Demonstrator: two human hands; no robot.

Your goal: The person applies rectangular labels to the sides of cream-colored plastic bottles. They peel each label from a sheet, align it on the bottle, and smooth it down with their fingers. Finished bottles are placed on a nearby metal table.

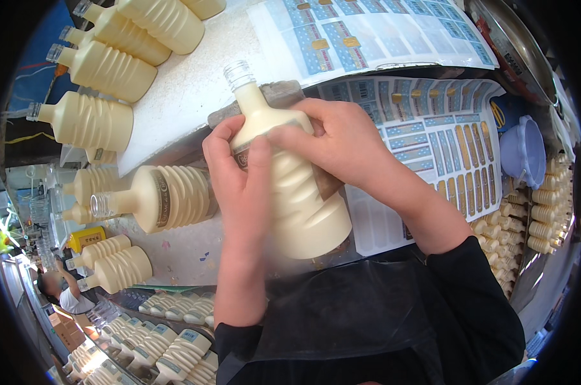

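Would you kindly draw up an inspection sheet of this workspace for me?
Surface: pale worktop, with small coloured marks.
Job's things: cream bottle, uncapped, brown label on its lower right; farther label sheet and nearer label sheet, both partly bare.
Clutter: other cream bottles at left; yellow container among them.
Hands: left hand on the bottle's left side; right hand on its right shoulder.
Cables: thin yellow cord at far left; cannot tell whether electrical.
Surroundings: lavender bucket at right; bottle rows below it; another person at far left.
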